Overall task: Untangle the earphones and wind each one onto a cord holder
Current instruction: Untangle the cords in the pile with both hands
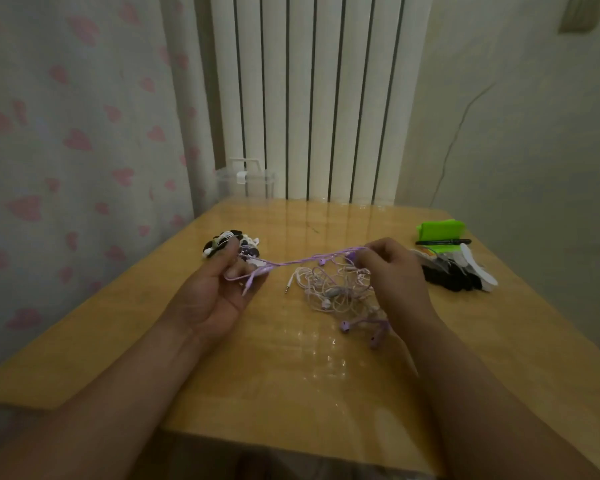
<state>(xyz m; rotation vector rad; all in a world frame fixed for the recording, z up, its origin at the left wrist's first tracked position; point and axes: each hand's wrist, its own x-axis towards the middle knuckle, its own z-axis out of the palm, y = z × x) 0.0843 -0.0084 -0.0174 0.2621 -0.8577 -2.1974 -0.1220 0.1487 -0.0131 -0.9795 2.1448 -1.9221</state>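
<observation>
Both forearms are reaching in over the table's [291,393] near edge. The left hand [219,289], palm up, is pinching a purple cord [302,261]. The right hand [395,275], knuckles up, is gripping its other end, stretching it above the tangle [336,294] lying mid-table. Wound holders [229,245] are sitting toward the far-left corner, loose holders [454,271] by the right edge.

On table [291,375] — tangle [336,292] centre, wound holders [248,242] rear left, spare holders [458,271] right, pen [444,242] behind them — radiator [309,98] beyond.
</observation>
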